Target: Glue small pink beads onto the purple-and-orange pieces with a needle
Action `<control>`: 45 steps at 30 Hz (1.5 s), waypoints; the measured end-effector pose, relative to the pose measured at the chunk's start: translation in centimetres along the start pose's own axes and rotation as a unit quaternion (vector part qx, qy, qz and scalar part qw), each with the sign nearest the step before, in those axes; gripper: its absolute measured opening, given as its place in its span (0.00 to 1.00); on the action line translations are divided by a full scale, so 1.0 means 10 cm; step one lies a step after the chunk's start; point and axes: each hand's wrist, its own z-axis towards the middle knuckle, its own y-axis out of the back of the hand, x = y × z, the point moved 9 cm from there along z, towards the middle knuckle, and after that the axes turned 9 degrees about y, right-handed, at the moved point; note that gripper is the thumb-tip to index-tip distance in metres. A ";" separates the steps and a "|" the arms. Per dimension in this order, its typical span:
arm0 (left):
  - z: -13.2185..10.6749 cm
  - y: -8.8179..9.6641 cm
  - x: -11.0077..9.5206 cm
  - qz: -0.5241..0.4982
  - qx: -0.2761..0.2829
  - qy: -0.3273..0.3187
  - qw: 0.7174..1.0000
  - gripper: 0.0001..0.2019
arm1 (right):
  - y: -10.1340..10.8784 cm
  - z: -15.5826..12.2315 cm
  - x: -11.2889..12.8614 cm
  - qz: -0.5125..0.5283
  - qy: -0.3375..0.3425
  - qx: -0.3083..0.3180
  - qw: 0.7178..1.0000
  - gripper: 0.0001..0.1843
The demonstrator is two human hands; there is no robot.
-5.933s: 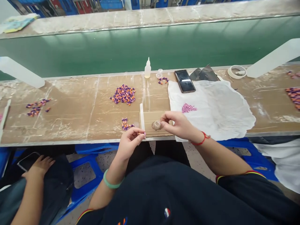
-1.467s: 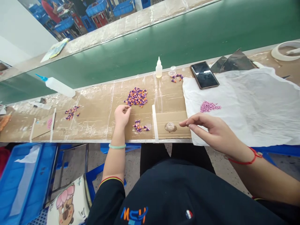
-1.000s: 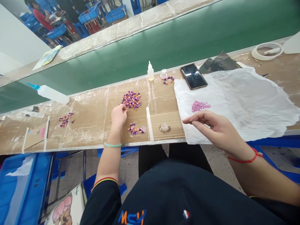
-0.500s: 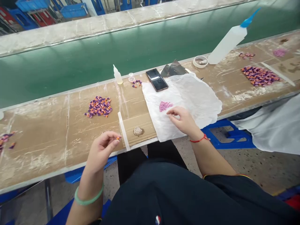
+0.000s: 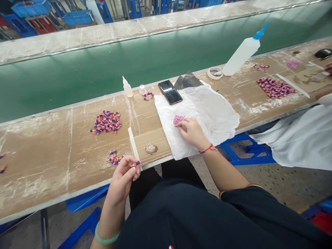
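My left hand [image 5: 126, 176] is closed in a pinch on a small purple-and-orange piece [image 5: 135, 164] at the table's front edge. Just behind that hand lies a small cluster of similar pieces [image 5: 114, 158]. Over the white cloth [image 5: 207, 110], my right hand [image 5: 192, 131] has its thumb and forefinger drawn together at the edge of a little heap of pink beads [image 5: 178, 119]. Whatever is between those fingertips is too small to see. A larger heap of purple-and-orange pieces [image 5: 106, 121] sits farther left.
A white strip [image 5: 133, 142] and a round clear dish [image 5: 150, 148] lie between my hands. Behind the cloth are a phone [image 5: 170, 92], a small dropper bottle [image 5: 127, 87], a tape roll [image 5: 215, 73] and a large white bottle [image 5: 241, 57]. At far right, a co-worker's hand [image 5: 329, 68] shows.
My right hand has moved to the bead heap, its fingertips now at the edge. My left hand has shifted right, and the small cluster behind it shows. A co-worker's hand has come into view.
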 end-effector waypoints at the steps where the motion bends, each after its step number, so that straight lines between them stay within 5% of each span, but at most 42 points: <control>1: 0.00 0.00 0.01 -0.003 -0.003 -0.001 1.000 0.17 | 0.00 0.00 0.00 -0.001 0.001 0.003 1.000 0.10; 17: 0.00 0.17 0.11 0.057 -0.069 0.004 0.996 0.17 | -0.06 0.05 -0.03 -0.030 0.018 0.046 0.998 0.08; 35: 0.02 0.09 0.13 0.086 -0.080 0.004 0.993 0.19 | -0.17 0.09 0.09 -0.089 0.073 0.077 0.990 0.06; 39: 0.05 -0.06 0.03 0.146 -0.070 -0.024 0.987 0.15 | -0.06 0.03 0.32 -0.055 0.116 0.054 0.990 0.07; 45: 0.16 -0.59 -0.31 0.244 -0.018 -0.108 0.964 0.09 | 0.36 -0.07 1.12 0.058 0.232 0.005 0.971 0.08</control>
